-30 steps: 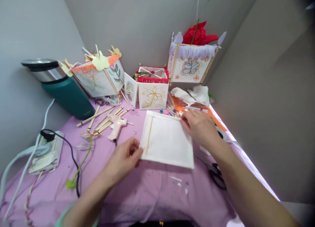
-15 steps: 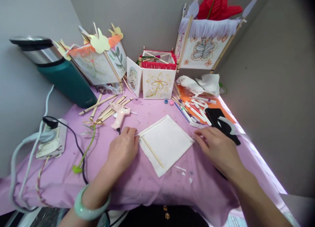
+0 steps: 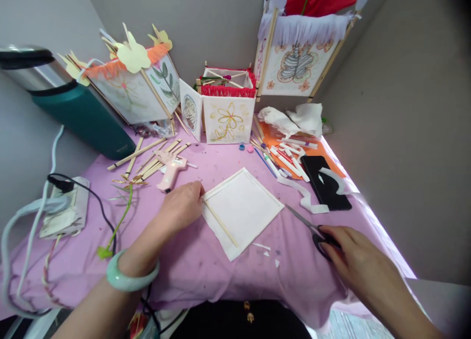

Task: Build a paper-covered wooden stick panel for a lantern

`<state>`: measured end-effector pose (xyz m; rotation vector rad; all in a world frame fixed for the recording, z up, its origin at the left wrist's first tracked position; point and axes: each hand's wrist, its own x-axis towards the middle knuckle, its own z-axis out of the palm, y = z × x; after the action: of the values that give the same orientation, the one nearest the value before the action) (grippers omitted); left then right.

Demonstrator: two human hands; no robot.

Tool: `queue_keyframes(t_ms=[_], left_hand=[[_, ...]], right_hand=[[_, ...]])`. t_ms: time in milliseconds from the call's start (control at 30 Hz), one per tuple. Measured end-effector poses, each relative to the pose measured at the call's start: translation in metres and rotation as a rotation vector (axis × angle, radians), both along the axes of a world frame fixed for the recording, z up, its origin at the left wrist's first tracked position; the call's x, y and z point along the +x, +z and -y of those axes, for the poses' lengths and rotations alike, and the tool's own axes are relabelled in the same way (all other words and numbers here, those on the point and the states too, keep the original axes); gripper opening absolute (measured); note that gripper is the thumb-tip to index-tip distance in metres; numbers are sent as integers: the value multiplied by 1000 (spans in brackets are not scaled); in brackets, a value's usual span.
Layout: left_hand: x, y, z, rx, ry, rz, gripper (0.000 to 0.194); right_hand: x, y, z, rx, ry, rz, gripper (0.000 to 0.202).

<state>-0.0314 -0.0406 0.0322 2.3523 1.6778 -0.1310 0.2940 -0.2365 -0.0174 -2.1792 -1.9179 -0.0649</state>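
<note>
A white square panel (image 3: 245,209) lies turned like a diamond on the purple cloth, with thin sticks along its edges and one stick (image 3: 221,221) on its left part. At its left corner, my left hand (image 3: 184,204) pinches the edge with closed fingers. My right hand (image 3: 353,250) holds black-handled scissors (image 3: 303,220) by the loops, the blades pointing at the panel's right corner. Small white scraps (image 3: 266,254) lie below the panel. Beside a black phone (image 3: 324,182) rests a curled white strip (image 3: 307,201).
Behind stand decorated paper lanterns (image 3: 230,120). A pink glue gun (image 3: 172,169), wooden sticks (image 3: 154,165) and a teal bottle (image 3: 88,118) are on the left, near a power strip (image 3: 69,211) with cables. Markers (image 3: 285,160) lie on orange paper at the right.
My right hand has left the panel's right corner, moved right and nearer to me, and now holds scissors. My left hand stays at the left corner. The view has shifted slightly.
</note>
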Motion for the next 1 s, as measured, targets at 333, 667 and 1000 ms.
queue_keyframes(t_ms=[333,667,1000], left_hand=[[-3,-5,24,333,55,71,23],[9,-47,128,327,-732,605,13],[7,-50,133,323,-790,621,15]], right_hand=[[-8,7,6,113,5,-13,34],[-84,-5,35,213,234,-320,12],[-105,8,-15,191,129,-275,21]])
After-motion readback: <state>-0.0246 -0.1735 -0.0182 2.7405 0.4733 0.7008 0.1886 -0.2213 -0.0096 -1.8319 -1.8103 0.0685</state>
